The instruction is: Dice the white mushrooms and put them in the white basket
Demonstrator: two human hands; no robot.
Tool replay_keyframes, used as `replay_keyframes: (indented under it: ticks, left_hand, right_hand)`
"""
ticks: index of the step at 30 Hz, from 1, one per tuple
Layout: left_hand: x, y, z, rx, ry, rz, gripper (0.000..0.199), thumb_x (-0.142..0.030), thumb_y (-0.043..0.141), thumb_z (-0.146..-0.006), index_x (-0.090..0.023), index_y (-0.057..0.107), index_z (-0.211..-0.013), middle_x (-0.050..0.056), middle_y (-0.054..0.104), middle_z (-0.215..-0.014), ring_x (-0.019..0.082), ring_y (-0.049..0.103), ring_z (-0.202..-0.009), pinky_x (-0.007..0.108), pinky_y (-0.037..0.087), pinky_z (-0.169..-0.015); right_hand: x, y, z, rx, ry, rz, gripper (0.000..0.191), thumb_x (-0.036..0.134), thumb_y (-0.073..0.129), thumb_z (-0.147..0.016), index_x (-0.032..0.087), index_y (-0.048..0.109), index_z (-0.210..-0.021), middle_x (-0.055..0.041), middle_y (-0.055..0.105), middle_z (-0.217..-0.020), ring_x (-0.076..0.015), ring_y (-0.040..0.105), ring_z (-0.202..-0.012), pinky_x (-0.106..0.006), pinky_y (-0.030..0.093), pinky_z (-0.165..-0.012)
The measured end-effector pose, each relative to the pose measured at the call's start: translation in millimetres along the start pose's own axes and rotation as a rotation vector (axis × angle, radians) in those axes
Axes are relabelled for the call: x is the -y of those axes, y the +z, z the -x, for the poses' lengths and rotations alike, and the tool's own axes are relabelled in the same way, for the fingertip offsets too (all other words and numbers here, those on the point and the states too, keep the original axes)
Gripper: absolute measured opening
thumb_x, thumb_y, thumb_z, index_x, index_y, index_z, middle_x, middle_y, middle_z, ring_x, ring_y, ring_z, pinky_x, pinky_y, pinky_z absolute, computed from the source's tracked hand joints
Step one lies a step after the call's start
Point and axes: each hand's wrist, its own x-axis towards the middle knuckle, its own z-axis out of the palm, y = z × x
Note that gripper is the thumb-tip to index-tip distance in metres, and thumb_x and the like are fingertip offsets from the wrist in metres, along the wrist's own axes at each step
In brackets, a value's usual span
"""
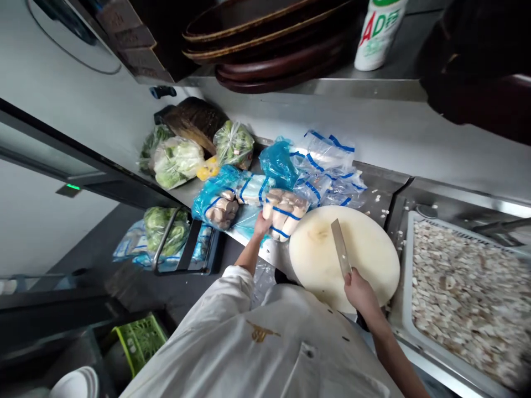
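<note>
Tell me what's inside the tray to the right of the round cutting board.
The tray is filled with small pale diced pieces, heaped edge to edge. Its bottom is covered by them, and the far right corner runs out of view.

A commercial kitchen is showing itself here; a stainless steel counter (373, 185) is running under a steel shelf (315, 85) that is carrying stacked wooden bowls (269, 38); bagged greens (176, 160) and bagged mushrooms (284, 213) are crowding beside a round cutting board (365, 249); a large tray (409, 265) is brimming with diced pieces; a white chef's jacket (265, 348) is filling the foreground.
</note>
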Motion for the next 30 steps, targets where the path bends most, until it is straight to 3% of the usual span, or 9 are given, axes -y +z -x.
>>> replay_keyframes:
  ticks: [2, 5, 7, 9, 13, 16, 22, 26, 30]
  left_hand:
    - [-3.8, 3.5, -1.1, -0.140, -0.019, 0.040, 0.064, -0.047, 0.057, -0.104, -0.011, 0.042, -0.155, 0.023, 0.066, -0.138, 0.032, 0.065, -0.129, 0.048, 0.051, -0.109]
    - [-14.7, 3.4, -8.9, -0.251, 0.123, 0.132, 0.056, -0.053, 0.060, -0.102, -0.016, 0.053, -0.144, 0.019, 0.060, -0.143, 0.031, 0.061, -0.134, 0.047, 0.046, -0.116]
    - [-29.5, 4.2, -25.0, -0.194, 0.192, 0.176, 0.060, -0.056, 0.063, -0.099, -0.016, 0.054, -0.144, 0.019, 0.059, -0.143, 0.029, 0.065, -0.126, 0.043, 0.050, -0.111]
    - [-47.9, 5.5, -48.4, -0.113, 0.166, 0.137, 0.065, -0.055, 0.066, -0.098, -0.013, 0.054, -0.145, 0.021, 0.061, -0.142, 0.030, 0.066, -0.125, 0.041, 0.051, -0.109]
    - [-69.9, -0.4, -87.8, 0.119, 0.094, -0.030, 0.042, -0.047, 0.064, -0.098, -0.012, 0.070, -0.121, 0.021, 0.075, -0.116, 0.034, 0.070, -0.119, 0.039, 0.052, -0.101]
    - [-57.9, -14.4, -87.9, 0.195, 0.121, -0.035, 0.031, -0.043, 0.064, -0.096, -0.014, 0.074, -0.104, 0.018, 0.077, -0.100, 0.033, 0.073, -0.106, 0.036, 0.052, -0.091]
    - [-13.5, -36.1, -42.9, 0.300, 0.287, 0.054, 0.019, -0.034, 0.058, -0.096, -0.021, 0.072, -0.098, 0.005, 0.076, -0.091, 0.022, 0.070, -0.087, 0.030, 0.050, -0.080]
    - [-14.6, -31.1, -32.4, 0.382, 0.290, 0.118, 0.031, -0.051, 0.059, -0.098, -0.022, 0.070, -0.101, 0.005, 0.075, -0.088, 0.023, 0.070, -0.083, 0.029, 0.048, -0.072]
    - [-33.5, -21.4, -63.5, 0.318, 0.190, 0.164, 0.040, -0.061, 0.060, -0.098, -0.022, 0.070, -0.095, 0.006, 0.075, -0.084, 0.024, 0.071, -0.087, 0.028, 0.046, -0.075]
  right_hand:
    - [2.3, -0.3, 0.4, -0.014, 0.010, 0.005, 0.033, 0.028, 0.033, -0.111, 0.015, 0.058, -0.128, -0.0174, 0.078, -0.103, -0.0270, 0.074, -0.097, -0.030, 0.043, -0.074]
    - [7.9, 0.9, 3.4, -0.024, 0.055, 0.009, 0.033, 0.028, 0.032, -0.112, 0.015, 0.059, -0.127, -0.0166, 0.077, -0.103, -0.0255, 0.074, -0.095, -0.029, 0.042, -0.073]
    - [13.4, 2.4, 6.0, -0.036, 0.089, 0.018, 0.034, 0.028, 0.032, -0.112, 0.016, 0.059, -0.127, -0.0159, 0.077, -0.101, -0.0251, 0.074, -0.093, -0.029, 0.042, -0.073]
    - [19.4, 3.5, 8.2, -0.052, 0.114, 0.028, 0.034, 0.028, 0.033, -0.112, 0.015, 0.059, -0.128, -0.0156, 0.077, -0.100, -0.0254, 0.074, -0.092, -0.029, 0.042, -0.073]
    - [28.4, 2.9, 11.4, -0.090, 0.143, 0.025, 0.033, 0.027, 0.035, -0.111, 0.014, 0.058, -0.131, -0.0163, 0.076, -0.101, -0.0262, 0.074, -0.096, -0.029, 0.043, -0.075]
    - [28.4, 1.6, 13.2, -0.121, 0.148, -0.006, 0.032, 0.028, 0.035, -0.112, 0.015, 0.059, -0.128, -0.0156, 0.076, -0.105, -0.0255, 0.074, -0.099, -0.028, 0.044, -0.076]
    - [25.6, 10.1, 20.4, -0.245, 0.173, -0.185, 0.032, 0.034, 0.033, -0.109, 0.018, 0.060, -0.113, -0.0171, 0.075, -0.101, -0.0271, 0.072, -0.092, -0.032, 0.048, -0.074]
    - [60.7, 19.8, 27.4, -0.169, 0.120, -0.628, 0.029, 0.049, 0.036, -0.105, 0.025, 0.051, -0.097, -0.0017, 0.062, -0.072, -0.0189, 0.061, -0.058, -0.029, 0.048, -0.056]
    - [129.2, 18.5, 19.9, -0.106, 0.044, -1.072, 0.036, 0.059, 0.061, -0.089, 0.027, 0.043, -0.091, 0.0083, 0.052, -0.062, -0.0122, 0.050, -0.044, -0.025, 0.043, -0.044]
